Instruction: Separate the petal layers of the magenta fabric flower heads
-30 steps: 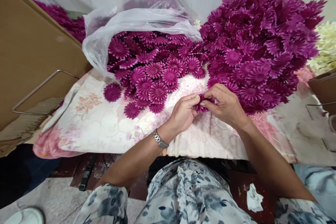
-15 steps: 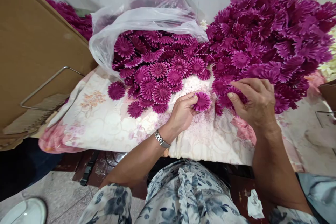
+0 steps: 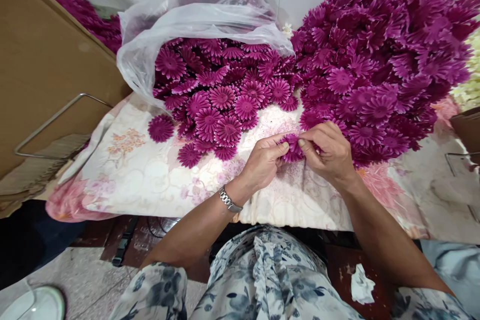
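Between thumb and fingers, my left hand (image 3: 264,160) pinches a small magenta artificial flower (image 3: 292,149) above the cloth. My right hand (image 3: 328,152) meets it from the other side, thumb and forefinger closed at the flower's right edge. The fingers cover part of the petals, so whether the right hand holds a second piece cannot be made out. Behind my right hand rises a large heap of magenta flowers (image 3: 378,60). Left of it, more flat flower heads (image 3: 228,130) spill from a clear plastic bag (image 3: 138,55).
A floral cloth (image 3: 142,180) covers the table. One loose flower head (image 3: 161,128) lies apart at the left. A cardboard box (image 3: 56,50) with a bent metal wire (image 3: 52,120) stands on the left, another box (image 3: 467,132) on the right. Crumpled white tissue (image 3: 362,285) lies below.
My right hand has moved left and down from the big heap to the flower in my left hand, its fingers closing on the flower's edge. The left hand stays nearly in place.
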### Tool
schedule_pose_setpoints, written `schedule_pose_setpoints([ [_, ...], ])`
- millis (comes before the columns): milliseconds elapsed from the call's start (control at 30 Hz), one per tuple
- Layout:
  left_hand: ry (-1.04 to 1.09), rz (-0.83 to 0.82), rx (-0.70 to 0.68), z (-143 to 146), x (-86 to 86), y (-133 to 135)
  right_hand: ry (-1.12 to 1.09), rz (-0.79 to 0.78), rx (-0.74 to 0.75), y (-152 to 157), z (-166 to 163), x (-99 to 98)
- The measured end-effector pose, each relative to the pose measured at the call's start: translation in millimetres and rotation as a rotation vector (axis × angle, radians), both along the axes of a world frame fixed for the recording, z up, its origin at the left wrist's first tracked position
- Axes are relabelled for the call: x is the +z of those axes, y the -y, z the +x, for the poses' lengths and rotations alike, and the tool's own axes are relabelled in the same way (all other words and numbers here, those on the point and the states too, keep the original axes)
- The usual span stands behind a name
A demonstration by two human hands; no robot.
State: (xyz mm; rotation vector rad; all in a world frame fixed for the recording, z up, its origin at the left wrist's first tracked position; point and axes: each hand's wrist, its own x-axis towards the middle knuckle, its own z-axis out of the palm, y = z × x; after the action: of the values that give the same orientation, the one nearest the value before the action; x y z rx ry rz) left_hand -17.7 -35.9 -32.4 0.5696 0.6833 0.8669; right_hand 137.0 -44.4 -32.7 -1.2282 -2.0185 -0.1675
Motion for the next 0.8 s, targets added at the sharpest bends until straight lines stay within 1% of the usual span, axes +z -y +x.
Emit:
schedule_pose_setpoints([
  [67,-0.01,-0.011,0.007,-1,0.3,-1,-0.012,0.073,-0.076,-1,8,3.3],
  [133,-0.029,-0.027,0.042,-3,1.4,-3,0.043,0.12,-0.193,0,20,7.6],
  [200,-0.034,-0.027,0.08,-4,2.7,-4,0.127,0.097,-0.278,1,33,12.0],
  [233,-0.028,-0.024,0.092,-4,3.2,-5,0.158,0.074,-0.295,1,37,13.8],
  [267,-0.023,-0.022,0.099,-4,3.5,-5,0.173,0.062,-0.29,2,39,14.9],
  [333,-0.01,-0.026,0.102,-3,3.4,-5,0.155,0.068,-0.22,3,34,14.3],
  [433,0.024,-0.02,0.045,0,2.0,-3,0.119,0.035,-0.047,3,14,7.2],
  [500,0.043,-0.005,-0.007,1,1.1,-1,0.104,-0.013,0.016,3,2,1.6],
  [633,0.018,0.005,-0.032,1,0.9,2,0.047,-0.041,0.02,2,-5,-2.6],
  [800,0.028,0.028,-0.009,3,1.2,1,0.052,0.034,0.008,2,-3,-0.8],
])
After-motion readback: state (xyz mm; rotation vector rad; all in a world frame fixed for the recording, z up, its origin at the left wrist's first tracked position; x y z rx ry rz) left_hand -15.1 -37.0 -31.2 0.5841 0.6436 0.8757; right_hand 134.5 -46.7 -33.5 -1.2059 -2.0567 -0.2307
